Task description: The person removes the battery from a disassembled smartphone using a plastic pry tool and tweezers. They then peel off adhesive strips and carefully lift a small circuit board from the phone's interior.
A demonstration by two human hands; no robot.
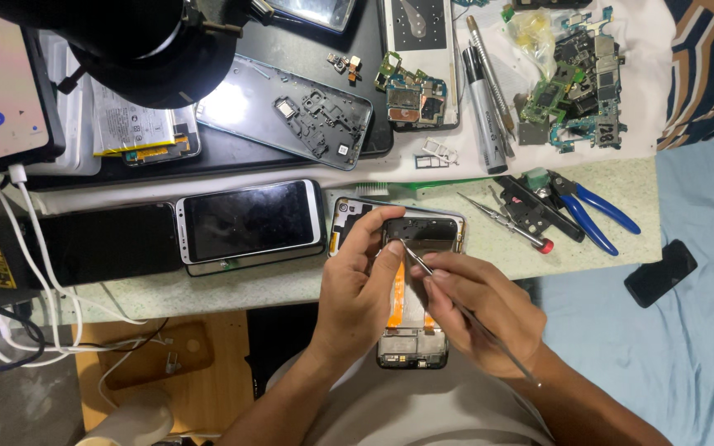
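My left hand (pixel 357 285) has a closed grip on the opened phone (pixel 411 289), held over the table (pixel 233 289) edge. My right hand (pixel 477 310) pinches thin tweezers (pixel 464 318), tip at the phone's upper frame, just beside my left thumb. Best to pry gently, keeping off the orange ribbon cable (pixel 398 285).

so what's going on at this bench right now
A person is working on an opened phone with its back off, held over the table edge. The left hand grips its upper part, and the right hand holds a thin metal tool with its tip at the top of the phone's insides. An intact phone, blue pliers and circuit boards lie on the table.
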